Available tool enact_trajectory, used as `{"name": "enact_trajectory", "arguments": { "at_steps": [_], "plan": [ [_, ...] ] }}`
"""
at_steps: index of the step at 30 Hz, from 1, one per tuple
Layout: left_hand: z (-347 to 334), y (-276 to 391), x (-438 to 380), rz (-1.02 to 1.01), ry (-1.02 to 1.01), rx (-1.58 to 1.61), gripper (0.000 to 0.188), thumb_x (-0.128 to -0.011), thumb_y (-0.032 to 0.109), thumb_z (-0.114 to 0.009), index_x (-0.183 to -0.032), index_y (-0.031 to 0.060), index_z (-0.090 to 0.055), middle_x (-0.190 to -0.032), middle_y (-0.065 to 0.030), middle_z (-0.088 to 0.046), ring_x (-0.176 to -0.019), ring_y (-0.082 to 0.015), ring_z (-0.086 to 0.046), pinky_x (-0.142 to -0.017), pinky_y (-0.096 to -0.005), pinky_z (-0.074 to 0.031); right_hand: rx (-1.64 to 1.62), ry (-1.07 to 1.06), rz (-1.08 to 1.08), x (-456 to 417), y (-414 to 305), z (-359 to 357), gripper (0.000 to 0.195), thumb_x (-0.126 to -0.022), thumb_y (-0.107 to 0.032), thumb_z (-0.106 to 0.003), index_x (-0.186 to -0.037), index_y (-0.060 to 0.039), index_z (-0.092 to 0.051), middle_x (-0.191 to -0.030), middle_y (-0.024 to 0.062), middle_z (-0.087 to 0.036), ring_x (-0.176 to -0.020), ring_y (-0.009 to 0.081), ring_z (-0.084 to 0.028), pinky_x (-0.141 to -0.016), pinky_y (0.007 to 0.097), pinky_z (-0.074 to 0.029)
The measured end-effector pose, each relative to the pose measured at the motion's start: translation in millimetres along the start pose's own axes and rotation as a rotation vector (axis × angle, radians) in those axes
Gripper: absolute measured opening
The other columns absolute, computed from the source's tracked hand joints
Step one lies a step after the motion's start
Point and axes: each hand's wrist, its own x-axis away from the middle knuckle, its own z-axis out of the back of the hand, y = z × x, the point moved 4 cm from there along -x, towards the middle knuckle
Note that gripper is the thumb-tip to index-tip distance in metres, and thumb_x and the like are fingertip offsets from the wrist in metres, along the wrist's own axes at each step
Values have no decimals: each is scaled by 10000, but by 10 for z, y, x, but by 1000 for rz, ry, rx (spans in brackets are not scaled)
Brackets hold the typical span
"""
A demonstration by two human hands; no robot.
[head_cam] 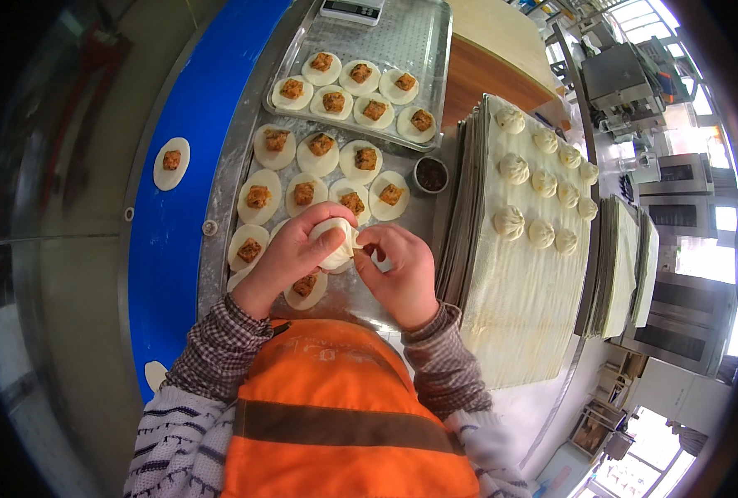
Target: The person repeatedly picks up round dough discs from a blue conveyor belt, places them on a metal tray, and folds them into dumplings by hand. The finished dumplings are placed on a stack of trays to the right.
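Observation:
Cupped in my left hand [303,249] is a partly pleated dough bun [333,252], its edge gathered towards the right. My right hand [400,264] pinches that gathered dough edge between thumb and forefinger. Both hands are over the metal worktop [369,299], where several round dough wrappers [269,159] lie flat, each with a square of orange-brown filling [275,140] on it. My hands cover some of these wrappers. Beyond them, a metal tray [400,37] holds more wrappers topped with filling [333,101].
A blue conveyor belt [176,249] at left carries a filled wrapper [171,163] and a dough round [155,375]. On the right, stacked cloth-lined trays [524,311] bear several pleated buns [509,222]. A small bowl of dark filling [431,174] and a digital scale [351,10] stand ahead.

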Motion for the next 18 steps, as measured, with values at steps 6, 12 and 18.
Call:
{"name": "enact_trajectory", "arguments": {
  "at_steps": [6, 12, 18],
  "plan": [
    [38, -224, -21, 287, -47, 265, 503, -924, 540, -383, -1092, 91, -538, -859, 8, -567, -625, -33, -524, -471, -167, -413, -321, -22, -296, 31, 7, -24, 181, -719, 7, -668, -878, -15, -585, -773, 103, -612, -650, 232, -603, -585, 301, -478],
    [11, 100, 18, -48, -49, 3, 524, -924, 537, -399, -1056, 54, -556, -828, 6, -577, -662, -39, -536, -518, -188, -432, -19, -42, -2, 54, -121, 12, 239, -713, -13, -674, -930, -19, -574, -808, 112, -610, -670, 297, -593, -611, 339, -492],
    [18, -152, 47, 362, -135, 292, 532, -930, 537, -378, -1067, 56, -559, -964, -8, -579, -772, -72, -572, -647, -218, -467, 170, -104, 223, 11, -321, 9, 197, -728, -37, -648, -910, -35, -574, -866, 128, -618, -720, 324, -600, -629, 380, -501]
  ]
}}
